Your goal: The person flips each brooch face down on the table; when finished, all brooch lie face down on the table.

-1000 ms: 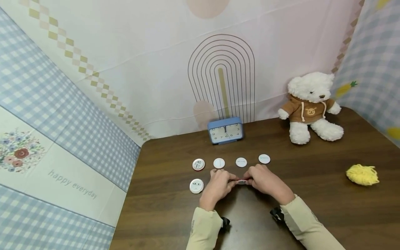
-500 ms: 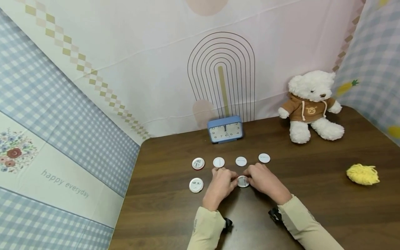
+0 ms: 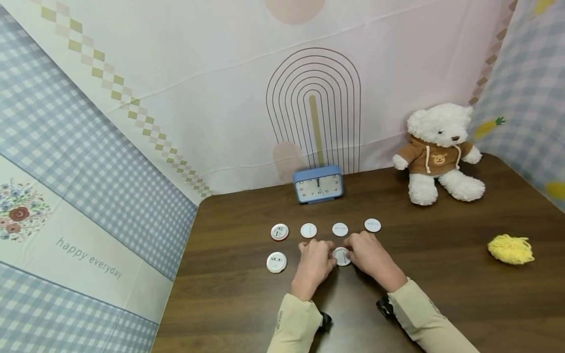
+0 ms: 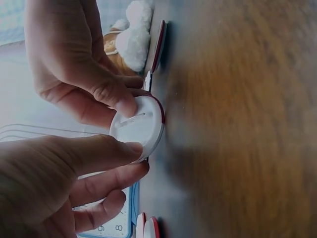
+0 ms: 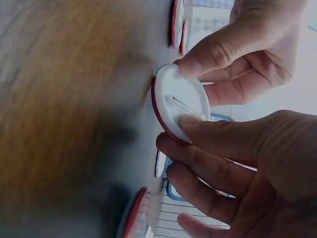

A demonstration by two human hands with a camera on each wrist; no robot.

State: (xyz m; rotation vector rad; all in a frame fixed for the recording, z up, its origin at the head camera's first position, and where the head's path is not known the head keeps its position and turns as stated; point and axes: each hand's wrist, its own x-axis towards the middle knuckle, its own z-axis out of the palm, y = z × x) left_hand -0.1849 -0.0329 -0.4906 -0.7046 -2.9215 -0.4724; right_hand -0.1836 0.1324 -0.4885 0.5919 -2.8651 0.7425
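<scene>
A round pin-back button badge [image 3: 342, 256] is held between both hands just off the tabletop, its white back with the pin turned up. My left hand [image 3: 314, 262] pinches its left edge, and the thumb [image 4: 111, 150] lies over the white back. From the opposite side my right hand [image 3: 372, 257] pinches the rim, its thumb [image 5: 218, 134] beside the metal pin [image 5: 185, 106]. Red shows along the badge's edge in the right wrist view. Beyond the hands lie more badges: one [image 3: 308, 230], another [image 3: 340, 229] and a third [image 3: 372, 225].
Two further badges, an upper one [image 3: 280, 232] and a lower one [image 3: 276, 263], lie left of the hands. A blue clock [image 3: 319, 185] stands at the back. A white teddy bear [image 3: 439, 154] sits back right, with yellow yarn [image 3: 510, 249] in front of it.
The badge has tipped from nearly edge-on to showing its white back to the head view. Both hands keep hold of it, with the left hand shifted slightly right.
</scene>
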